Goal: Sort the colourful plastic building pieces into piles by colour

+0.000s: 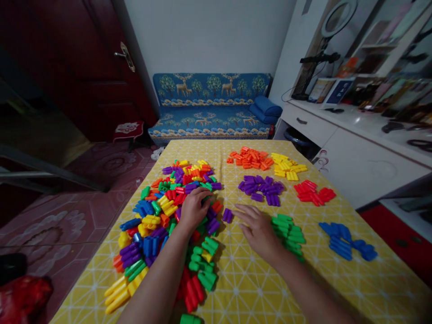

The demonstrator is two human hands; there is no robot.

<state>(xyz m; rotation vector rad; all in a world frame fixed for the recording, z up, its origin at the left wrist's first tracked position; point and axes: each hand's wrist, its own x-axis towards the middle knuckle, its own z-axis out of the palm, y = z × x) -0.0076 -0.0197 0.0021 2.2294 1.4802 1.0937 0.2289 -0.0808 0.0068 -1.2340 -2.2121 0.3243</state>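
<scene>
My left hand [196, 206] is on the right side of a mixed heap of plastic building blocks [151, 220], its fingers curled down. A dark green shape shows between thumb and fingers, but I cannot make out what they grip. Stretched out with its fingers apart, my right hand [259, 228] holds nothing. Just left of its fingertips lies a single purple block [227, 215], apart from the heap. A pile of green blocks [289, 235] lies beside the right hand, partly hidden by it. Beyond it is a pile of purple blocks [261, 188].
Separate piles of orange [251, 158], yellow [288, 166], red [314, 192] and blue blocks [347, 240] lie on the right half of the yellow tablecloth [236, 288]. A blue sofa [205, 117] stands behind the table. A white cabinet [367, 157] flanks it on the right.
</scene>
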